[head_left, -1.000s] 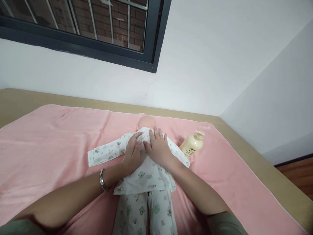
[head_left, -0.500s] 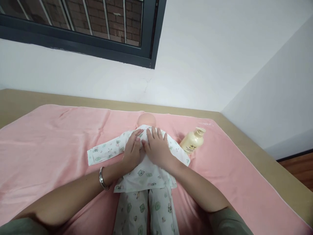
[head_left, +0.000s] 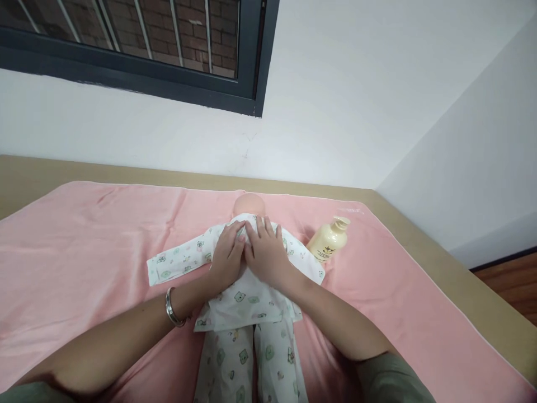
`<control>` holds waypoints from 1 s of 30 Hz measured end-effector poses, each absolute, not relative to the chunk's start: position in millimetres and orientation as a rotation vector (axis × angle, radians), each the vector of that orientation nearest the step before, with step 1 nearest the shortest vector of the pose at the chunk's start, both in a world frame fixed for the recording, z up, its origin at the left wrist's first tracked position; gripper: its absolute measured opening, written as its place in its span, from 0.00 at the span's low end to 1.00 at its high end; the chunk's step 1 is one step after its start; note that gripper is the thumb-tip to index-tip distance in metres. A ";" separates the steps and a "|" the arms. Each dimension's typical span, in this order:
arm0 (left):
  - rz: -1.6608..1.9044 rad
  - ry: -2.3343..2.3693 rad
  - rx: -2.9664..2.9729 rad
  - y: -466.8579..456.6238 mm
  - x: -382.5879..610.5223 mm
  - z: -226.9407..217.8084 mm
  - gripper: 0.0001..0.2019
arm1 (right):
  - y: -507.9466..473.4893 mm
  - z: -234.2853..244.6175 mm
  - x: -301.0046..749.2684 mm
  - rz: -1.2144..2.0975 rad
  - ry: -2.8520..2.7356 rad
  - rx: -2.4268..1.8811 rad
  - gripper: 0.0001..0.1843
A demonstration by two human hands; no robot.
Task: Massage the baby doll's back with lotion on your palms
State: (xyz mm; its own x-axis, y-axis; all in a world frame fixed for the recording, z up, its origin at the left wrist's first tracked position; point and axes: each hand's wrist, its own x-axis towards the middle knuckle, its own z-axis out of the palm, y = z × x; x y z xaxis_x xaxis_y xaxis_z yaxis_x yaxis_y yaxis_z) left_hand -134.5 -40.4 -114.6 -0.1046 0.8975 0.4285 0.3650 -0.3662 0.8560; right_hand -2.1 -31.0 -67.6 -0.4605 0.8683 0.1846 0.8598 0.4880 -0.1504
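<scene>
A baby doll (head_left: 249, 203) lies on its back on a pink towel (head_left: 84, 246), dressed in a white top (head_left: 247, 294) and trousers (head_left: 247, 364) printed with small green bears. My left hand (head_left: 227, 257) rests flat on the doll's chest, fingers stretched out toward the collar. My right hand (head_left: 267, 251) lies flat beside it, touching it, fingers spread on the top. A metal bracelet (head_left: 171, 307) circles my left wrist. The doll's left sleeve (head_left: 176, 261) stretches out flat to the left.
A cream pump bottle (head_left: 328, 240) lies on the towel just right of the doll. The towel covers a tan surface (head_left: 457, 280) set against white walls; a dark-framed barred window (head_left: 126, 50) is above. Wooden floor (head_left: 512, 285) shows at the right.
Both hands stay flat on the doll's chest, shifted slightly up toward the collar. The view has drifted a little.
</scene>
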 end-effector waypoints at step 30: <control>1.030 1.821 2.419 -40.1 -141.6 -117.2 0.22 | -6.7 -69.2 17.0 0.111 -2.444 -1.649 0.31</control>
State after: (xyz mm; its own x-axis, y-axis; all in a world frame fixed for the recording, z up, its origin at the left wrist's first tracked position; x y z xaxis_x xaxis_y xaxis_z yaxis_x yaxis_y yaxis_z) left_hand -141.6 -40.1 -117.2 0.1452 0.8423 0.5191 0.8788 -0.3509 0.3235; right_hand 17.0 -6.7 -69.2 -0.3624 0.9248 0.1156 0.9104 0.3779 -0.1683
